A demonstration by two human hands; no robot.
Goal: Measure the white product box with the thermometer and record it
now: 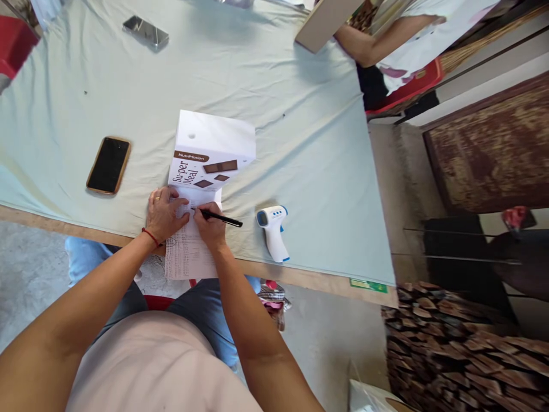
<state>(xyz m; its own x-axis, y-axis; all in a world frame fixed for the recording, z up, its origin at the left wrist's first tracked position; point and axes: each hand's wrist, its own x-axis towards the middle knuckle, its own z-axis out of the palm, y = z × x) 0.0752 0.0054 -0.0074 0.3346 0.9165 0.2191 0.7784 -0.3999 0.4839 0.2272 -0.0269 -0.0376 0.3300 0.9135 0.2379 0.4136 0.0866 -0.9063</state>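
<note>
My right hand (211, 225) grips a black pen (227, 218), its tip down at a sheet of paper (191, 257) covered in rows of handwriting. The sheet hangs a little over the table's front edge. My left hand (165, 213) rests on the sheet's left side with fingers and thumb apart, holding nothing. Just beyond both hands lies a white printed box or folded card (218, 137) marked "NutriMotion Super Meal", with brown bar pictures. To the right of my right hand lies a white and blue infrared thermometer (274, 232).
A phone in a tan case (108, 165) lies left on the pale green tablecloth (326, 200). Farther back is a shiny silver phone-like object (146, 31). A person's arm (373, 48) and a cardboard-like panel (328, 23) are at the far right edge. Firewood (463, 349) is stacked lower right.
</note>
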